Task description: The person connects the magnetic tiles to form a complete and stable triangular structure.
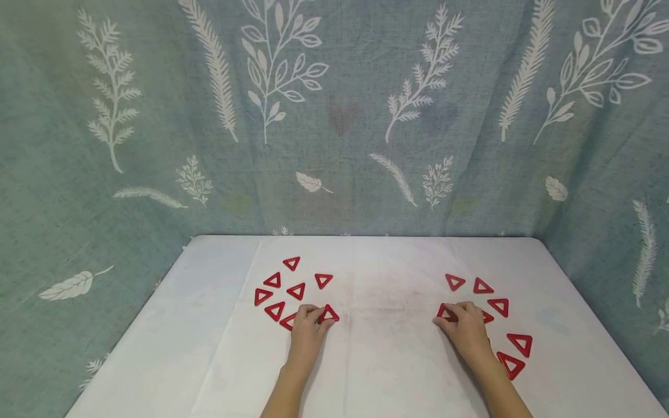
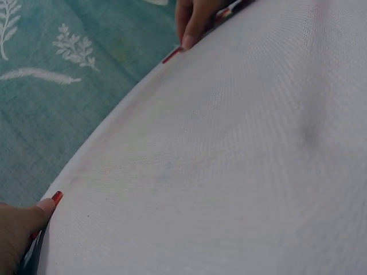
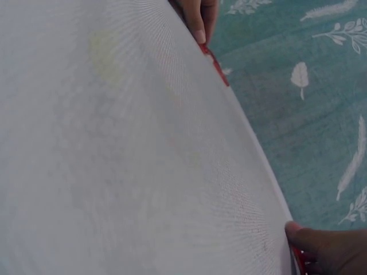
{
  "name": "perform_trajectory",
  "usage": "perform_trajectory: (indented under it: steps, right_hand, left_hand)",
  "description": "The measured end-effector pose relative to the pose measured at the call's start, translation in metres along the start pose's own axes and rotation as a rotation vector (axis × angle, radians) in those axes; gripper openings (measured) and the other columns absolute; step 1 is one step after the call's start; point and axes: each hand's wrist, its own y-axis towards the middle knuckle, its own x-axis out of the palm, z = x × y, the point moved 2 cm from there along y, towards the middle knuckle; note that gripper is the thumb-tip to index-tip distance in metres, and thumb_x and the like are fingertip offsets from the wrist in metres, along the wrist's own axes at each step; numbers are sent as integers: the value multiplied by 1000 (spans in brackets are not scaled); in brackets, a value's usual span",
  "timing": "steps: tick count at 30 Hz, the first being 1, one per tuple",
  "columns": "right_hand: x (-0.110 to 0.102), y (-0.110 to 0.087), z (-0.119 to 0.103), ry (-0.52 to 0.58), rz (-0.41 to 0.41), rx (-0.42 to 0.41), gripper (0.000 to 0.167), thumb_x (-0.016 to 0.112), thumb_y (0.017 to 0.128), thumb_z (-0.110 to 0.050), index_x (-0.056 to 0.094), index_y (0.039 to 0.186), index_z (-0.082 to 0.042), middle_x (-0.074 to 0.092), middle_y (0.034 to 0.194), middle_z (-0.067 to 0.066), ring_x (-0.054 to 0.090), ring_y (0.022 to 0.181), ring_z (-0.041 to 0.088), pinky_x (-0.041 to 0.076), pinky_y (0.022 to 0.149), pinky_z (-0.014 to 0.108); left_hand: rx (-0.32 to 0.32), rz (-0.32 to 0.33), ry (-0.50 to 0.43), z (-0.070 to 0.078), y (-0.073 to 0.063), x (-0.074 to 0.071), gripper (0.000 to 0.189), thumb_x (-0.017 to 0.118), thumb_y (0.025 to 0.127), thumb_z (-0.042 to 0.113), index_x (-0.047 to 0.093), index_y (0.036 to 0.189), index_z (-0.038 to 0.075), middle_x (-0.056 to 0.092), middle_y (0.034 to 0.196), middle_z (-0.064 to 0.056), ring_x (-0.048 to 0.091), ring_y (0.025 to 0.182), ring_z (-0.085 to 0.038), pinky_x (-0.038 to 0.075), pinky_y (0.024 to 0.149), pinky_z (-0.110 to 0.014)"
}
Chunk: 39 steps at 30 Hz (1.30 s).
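Observation:
My left hand pinches a red triangle frame between thumb and fingers, low over the white table. Behind it, another red triangle is partly covered by the hand. On the other side, my right hand grips a second red triangle frame by its right part. A further red triangle peeks out from under that hand. In the left wrist view the left thumb presses a red edge. In the right wrist view red plastic shows beneath the right hand.
Several hollow red triangles lie loosely grouped on the left of the white table. More red triangles form a curved row on the right. A green curtain with white leaf prints hangs behind the table's far edge.

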Motion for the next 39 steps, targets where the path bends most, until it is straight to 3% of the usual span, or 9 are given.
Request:
perform_trajectory:
  steps: [5, 13, 17, 29, 35, 39]
  right_hand:
    - [4, -3, -1, 69, -50, 34, 45, 80, 75, -19, 66, 112, 3, 58, 107, 18, 54, 94, 29, 49, 83, 47]
    - [0, 5, -5, 136, -71, 14, 39, 79, 75, -16, 69, 108, 1, 61, 100, 13, 54, 84, 21, 49, 73, 33]
    - [1, 6, -7, 167, -85, 26, 36, 81, 73, -17, 71, 103, 0, 62, 95, 8, 55, 82, 18, 48, 70, 28]
    - [15, 10, -14, 215, -149, -11, 34, 83, 69, -16, 74, 99, -4, 61, 91, 2, 51, 78, 13, 46, 67, 23]
    - [21, 13, -21, 250, -171, -59, 34, 83, 69, -17, 74, 99, -4, 61, 90, 0, 51, 78, 12, 45, 67, 23]
    - [23, 14, -26, 272, -199, -44, 34, 83, 70, -18, 74, 101, -6, 61, 90, -1, 51, 78, 12, 45, 68, 24]
  left_hand:
    - [2, -11, 1, -4, -6, 1, 40, 74, 80, 20, 66, 114, 0, 52, 106, -4, 52, 100, -19, 49, 86, -35]
    - [83, -25, -32, 6, 1, 5, 34, 77, 77, 21, 72, 107, 8, 57, 99, -1, 50, 94, -19, 47, 79, -32]
    - [110, -24, 18, 8, 1, 7, 32, 79, 75, 23, 74, 105, 14, 57, 95, 1, 50, 93, -18, 44, 78, -35]
    - [119, -54, 101, 11, 1, 17, 31, 78, 75, 31, 75, 104, 23, 57, 92, 5, 49, 88, -17, 35, 79, -38]
    - [122, -55, 109, 12, 2, 19, 31, 78, 75, 32, 75, 104, 23, 58, 90, 5, 49, 88, -17, 31, 78, -38]
    - [132, -51, 115, 14, 3, 19, 31, 78, 74, 32, 75, 103, 23, 58, 90, 5, 49, 87, -17, 30, 78, -39]
